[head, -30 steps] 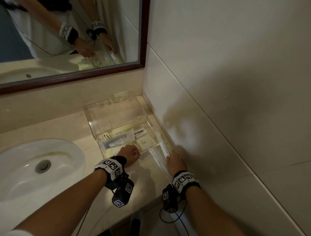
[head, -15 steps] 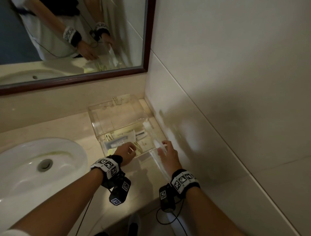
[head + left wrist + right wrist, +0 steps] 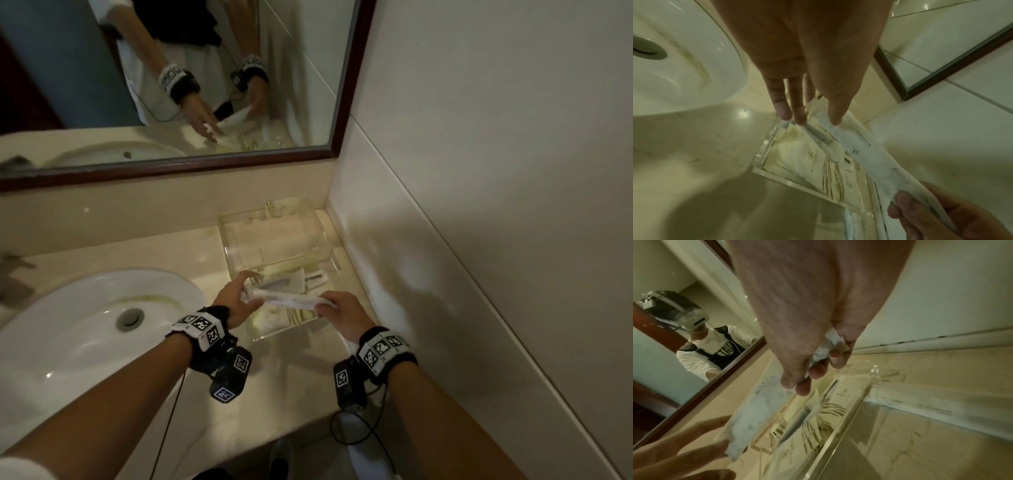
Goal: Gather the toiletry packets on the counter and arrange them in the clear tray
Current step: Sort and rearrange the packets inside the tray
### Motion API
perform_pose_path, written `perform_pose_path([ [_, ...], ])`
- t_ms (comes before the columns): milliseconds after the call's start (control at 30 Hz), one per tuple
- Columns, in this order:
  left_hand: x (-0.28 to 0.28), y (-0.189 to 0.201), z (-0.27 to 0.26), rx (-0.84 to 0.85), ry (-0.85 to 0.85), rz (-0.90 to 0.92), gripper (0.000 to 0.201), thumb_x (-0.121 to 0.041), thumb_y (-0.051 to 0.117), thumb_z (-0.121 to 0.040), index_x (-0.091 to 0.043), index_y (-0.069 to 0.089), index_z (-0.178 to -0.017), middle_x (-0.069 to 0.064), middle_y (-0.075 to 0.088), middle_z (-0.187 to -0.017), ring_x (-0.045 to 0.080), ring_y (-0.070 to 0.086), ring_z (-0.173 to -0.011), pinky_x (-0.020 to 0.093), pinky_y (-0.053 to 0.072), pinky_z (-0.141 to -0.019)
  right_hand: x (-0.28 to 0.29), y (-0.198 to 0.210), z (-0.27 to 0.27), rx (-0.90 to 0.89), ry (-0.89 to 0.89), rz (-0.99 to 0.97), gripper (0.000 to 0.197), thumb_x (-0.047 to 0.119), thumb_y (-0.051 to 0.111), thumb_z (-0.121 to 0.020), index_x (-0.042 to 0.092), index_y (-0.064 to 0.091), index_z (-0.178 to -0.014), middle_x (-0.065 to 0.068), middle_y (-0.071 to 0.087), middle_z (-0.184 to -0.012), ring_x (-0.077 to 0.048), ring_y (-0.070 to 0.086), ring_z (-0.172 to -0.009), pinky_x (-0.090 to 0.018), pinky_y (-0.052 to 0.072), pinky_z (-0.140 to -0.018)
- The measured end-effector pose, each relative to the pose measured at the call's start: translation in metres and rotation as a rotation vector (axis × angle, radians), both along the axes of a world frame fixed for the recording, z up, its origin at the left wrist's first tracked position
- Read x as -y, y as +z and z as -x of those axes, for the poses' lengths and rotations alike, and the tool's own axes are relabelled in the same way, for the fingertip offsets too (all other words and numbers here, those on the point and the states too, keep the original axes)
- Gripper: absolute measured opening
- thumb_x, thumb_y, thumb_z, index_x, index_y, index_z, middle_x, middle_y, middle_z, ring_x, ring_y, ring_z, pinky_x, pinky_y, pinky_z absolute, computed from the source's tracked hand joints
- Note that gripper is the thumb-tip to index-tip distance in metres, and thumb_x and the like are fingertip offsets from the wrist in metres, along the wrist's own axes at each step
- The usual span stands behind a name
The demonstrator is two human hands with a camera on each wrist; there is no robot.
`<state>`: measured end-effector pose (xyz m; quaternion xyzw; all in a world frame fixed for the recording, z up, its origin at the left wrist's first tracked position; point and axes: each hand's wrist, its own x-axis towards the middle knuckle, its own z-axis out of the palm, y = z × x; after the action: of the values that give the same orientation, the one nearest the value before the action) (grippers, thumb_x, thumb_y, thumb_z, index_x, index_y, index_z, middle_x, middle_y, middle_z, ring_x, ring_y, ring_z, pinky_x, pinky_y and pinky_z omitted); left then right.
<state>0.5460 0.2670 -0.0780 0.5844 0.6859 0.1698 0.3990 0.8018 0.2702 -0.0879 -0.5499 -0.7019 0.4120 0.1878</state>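
A long white packet [image 3: 287, 299] hangs level over the front of the clear tray [image 3: 274, 337]. My left hand [image 3: 248, 291] pinches its left end between thumb and fingers [image 3: 797, 116], and my right hand [image 3: 323, 306] grips its right end. In the wrist views the long packet [image 3: 869, 151] [image 3: 756, 405] runs between the two hands. Inside the tray lie a yellowish striped packet [image 3: 287, 317] [image 3: 809, 160] and a tube packet [image 3: 281, 282]. Another long packet [image 3: 920, 407] lies on the counter along the wall, right of the tray.
A white sink [image 3: 85, 325] fills the counter to the left of the tray. The tiled wall [image 3: 479, 205] stands close on the right and a framed mirror [image 3: 171, 85] behind. The counter's front edge [image 3: 274, 421] runs just below my wrists.
My right hand lifted the long packet from beside the wall and swung it left over the tray. My left hand left the tray's front and took the packet's other end.
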Motion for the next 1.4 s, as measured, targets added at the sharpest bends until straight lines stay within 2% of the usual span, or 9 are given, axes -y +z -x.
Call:
perform_pose_path([
  [200,0.004,-0.008,0.014,-0.088,0.016,0.056,0.035,-0.030,0.057,-0.090,-0.006,0.055,-0.116,0.018,0.061,-0.114,0.032,0.058,-0.097,0.032,0.044,-0.079,-0.013,0.005,0.013,-0.014,-0.005,-0.041,0.023,0.025,0.068,-0.089,0.004,0.069,-0.081,-0.014,0.067,-0.075,-0.021,0.059,-0.066,-0.030,0.040,-0.059],
  [300,0.004,-0.011,0.018,-0.089,0.041,0.070,0.036,-0.031,0.054,-0.092,-0.008,0.055,-0.119,0.020,0.063,-0.114,0.035,0.061,-0.102,0.035,0.047,-0.085,-0.020,0.007,0.015,-0.025,-0.101,-0.043,0.012,0.022,0.074,-0.083,0.014,0.066,-0.081,0.003,0.063,-0.073,-0.005,0.054,-0.065,-0.010,0.038,-0.054],
  [400,0.001,-0.014,0.020,-0.072,0.057,0.062,0.033,-0.028,0.050,-0.094,-0.006,0.054,-0.119,0.021,0.063,-0.115,0.037,0.063,-0.101,0.040,0.050,-0.088,-0.027,0.003,0.016,-0.050,-0.231,-0.025,0.018,0.018,0.073,-0.081,0.015,0.065,-0.096,0.004,0.063,-0.086,-0.010,0.057,-0.078,-0.006,0.040,-0.058],
  [500,-0.002,-0.016,0.018,-0.050,0.096,0.064,0.028,-0.024,0.048,-0.095,-0.007,0.051,-0.117,0.022,0.065,-0.110,0.038,0.064,-0.097,0.044,0.052,-0.086,-0.033,0.002,0.019,-0.069,-0.356,0.014,0.034,0.016,0.070,-0.081,0.013,0.057,-0.113,-0.006,0.062,-0.101,-0.019,0.060,-0.086,-0.018,0.044,-0.064],
  [767,-0.016,-0.020,0.013,-0.025,0.149,0.092,0.025,-0.019,0.051,-0.093,-0.008,0.051,-0.115,0.019,0.065,-0.105,0.038,0.065,-0.094,0.042,0.055,-0.083,-0.052,-0.003,0.026,-0.119,-0.497,0.067,0.047,0.010,0.069,-0.085,0.011,0.046,-0.126,-0.016,0.054,-0.125,-0.018,0.057,-0.086,-0.025,0.045,-0.075],
  [1000,-0.031,-0.026,0.009,0.003,0.232,0.110,0.014,-0.004,0.048,-0.087,-0.017,0.049,-0.093,0.014,0.063,-0.085,0.037,0.065,-0.083,0.039,0.053,-0.072,-0.073,-0.017,0.023,-0.045,-0.508,0.110,0.048,0.011,0.068,-0.087,0.010,0.044,-0.129,-0.011,0.047,-0.115,0.000,0.043,-0.069,-0.023,0.040,-0.073],
  [1133,-0.039,-0.028,0.009,0.004,0.224,0.103,0.017,-0.007,0.055,-0.084,-0.018,0.047,-0.094,0.005,0.056,-0.075,0.029,0.060,-0.072,0.033,0.046,-0.066,-0.087,-0.024,0.026,0.022,-0.455,0.133,0.046,0.014,0.069,-0.087,0.013,0.045,-0.126,-0.015,0.049,-0.125,-0.007,0.051,-0.076,-0.018,0.043,-0.063],
  [1233,-0.046,-0.032,0.009,-0.042,0.202,0.112,0.019,-0.013,0.062,-0.083,-0.017,0.050,-0.096,0.008,0.058,-0.085,0.024,0.055,-0.077,0.026,0.041,-0.069,-0.095,-0.027,0.028,0.067,-0.418,0.158,0.042,0.015,0.069,-0.087,0.013,0.048,-0.123,-0.012,0.050,-0.120,-0.025,0.057,-0.097,-0.026,0.047,-0.077],
  [1400,-0.052,-0.035,0.007,-0.128,0.109,0.105,0.022,-0.014,0.065,-0.083,-0.011,0.059,-0.103,0.007,0.058,-0.092,0.023,0.054,-0.083,0.026,0.041,-0.074,-0.100,-0.034,0.032,0.226,-0.341,0.110,0.035,0.023,0.064,-0.086,0.018,0.050,-0.118,-0.008,0.058,-0.118,-0.028,0.059,-0.103,-0.040,0.053,-0.086],
])
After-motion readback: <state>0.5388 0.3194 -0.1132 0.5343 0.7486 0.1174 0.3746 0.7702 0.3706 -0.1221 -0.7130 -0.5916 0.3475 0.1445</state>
